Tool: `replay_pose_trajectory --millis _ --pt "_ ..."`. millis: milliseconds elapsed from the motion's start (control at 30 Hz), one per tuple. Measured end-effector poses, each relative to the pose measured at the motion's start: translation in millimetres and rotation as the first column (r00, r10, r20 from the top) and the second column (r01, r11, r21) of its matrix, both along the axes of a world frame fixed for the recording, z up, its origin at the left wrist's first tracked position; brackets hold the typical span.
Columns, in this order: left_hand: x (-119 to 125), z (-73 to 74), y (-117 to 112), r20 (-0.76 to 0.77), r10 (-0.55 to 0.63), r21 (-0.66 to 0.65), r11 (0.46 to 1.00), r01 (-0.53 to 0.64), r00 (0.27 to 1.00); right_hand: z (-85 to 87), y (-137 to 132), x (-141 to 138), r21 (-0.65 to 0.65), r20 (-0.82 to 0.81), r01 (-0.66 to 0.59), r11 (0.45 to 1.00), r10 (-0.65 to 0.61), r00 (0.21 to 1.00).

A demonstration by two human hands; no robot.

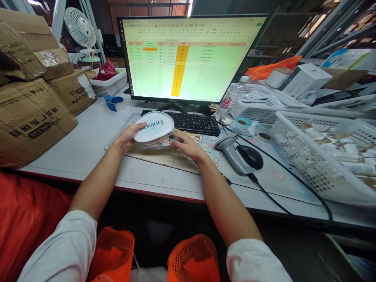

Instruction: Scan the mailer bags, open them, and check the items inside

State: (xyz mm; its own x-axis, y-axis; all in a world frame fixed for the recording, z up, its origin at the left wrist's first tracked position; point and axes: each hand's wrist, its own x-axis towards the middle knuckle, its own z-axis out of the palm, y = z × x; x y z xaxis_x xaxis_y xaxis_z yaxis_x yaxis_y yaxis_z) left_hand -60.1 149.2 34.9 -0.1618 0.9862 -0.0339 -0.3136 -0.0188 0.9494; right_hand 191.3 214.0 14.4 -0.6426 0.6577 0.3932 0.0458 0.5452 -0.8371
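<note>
Between my two hands, just above the desk mat, is an oval case (154, 127) with a white top reading "beauty" and clear-looking sides; what is inside cannot be made out. My left hand (129, 134) grips its left edge, thumb on the white top. On the right side, my right hand (185, 143) closes on the lower rim. The case is slightly tilted toward me. Behind it lies a black keyboard (196, 122), partly covered by the case. A grey barcode scanner (235, 156) rests to the right of my right forearm.
A monitor (202, 70) with a spreadsheet stands behind the keyboard. Cardboard boxes (32, 121) are stacked on the left. At right are a black mouse (249, 156), tape rolls (243, 123) and a white basket (311, 156) of small items. A scanner cable (273, 201) runs near the front edge.
</note>
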Motion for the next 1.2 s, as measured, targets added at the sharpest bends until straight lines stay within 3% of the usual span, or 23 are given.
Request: replay_pose_trajectory --millis 100,267,400,567,700,833,933,1067,1200 --pt "7.4 -4.8 -0.9 -0.044 -0.055 0.01 0.998 0.056 0.997 -11.7 4.6 -1.5 0.051 0.006 0.148 0.988 -0.148 0.989" --pt "21.4 -11.8 -1.5 -0.1 -0.085 -0.026 0.996 0.082 0.991 -25.6 13.5 -2.3 0.163 0.062 0.401 0.901 -0.415 0.908" --pt "16.7 -9.8 2.5 -0.025 -0.017 -0.024 1.0 0.016 1.0 -15.4 9.5 -1.5 0.242 -0.002 0.345 0.907 -0.355 0.935" --pt "9.4 -8.2 10.6 0.11 0.189 -0.036 0.982 -0.186 0.976 1.6 -13.5 -7.4 0.256 -0.206 0.505 0.824 -0.464 0.861" --pt "20.2 -13.3 13.7 0.119 0.274 -0.071 0.961 -0.267 0.954 -6.9 -31.8 -25.7 0.244 -0.046 0.328 0.913 -0.327 0.944" --pt "35.4 -18.9 10.9 0.065 0.202 -0.067 0.978 -0.198 0.977 -18.4 -33.1 -36.4 0.234 0.018 0.313 0.92 -0.327 0.945" --pt "40.7 -20.6 8.2 0.033 0.145 -0.081 0.987 -0.142 0.989 -17.6 -30.0 -32.8 0.281 0.001 0.311 0.908 -0.324 0.946" --pt "40.3 -18.7 6.3 0.054 0.107 -0.039 0.994 -0.105 0.993 -10.4 -30.0 -26.3 0.403 0.017 0.338 0.851 -0.376 0.926" --pt "35.9 -14.4 4.0 0.072 0.09 -0.013 0.996 -0.089 0.993 -3.5 -25.4 -18.7 0.405 -0.042 0.47 0.784 -0.497 0.867"
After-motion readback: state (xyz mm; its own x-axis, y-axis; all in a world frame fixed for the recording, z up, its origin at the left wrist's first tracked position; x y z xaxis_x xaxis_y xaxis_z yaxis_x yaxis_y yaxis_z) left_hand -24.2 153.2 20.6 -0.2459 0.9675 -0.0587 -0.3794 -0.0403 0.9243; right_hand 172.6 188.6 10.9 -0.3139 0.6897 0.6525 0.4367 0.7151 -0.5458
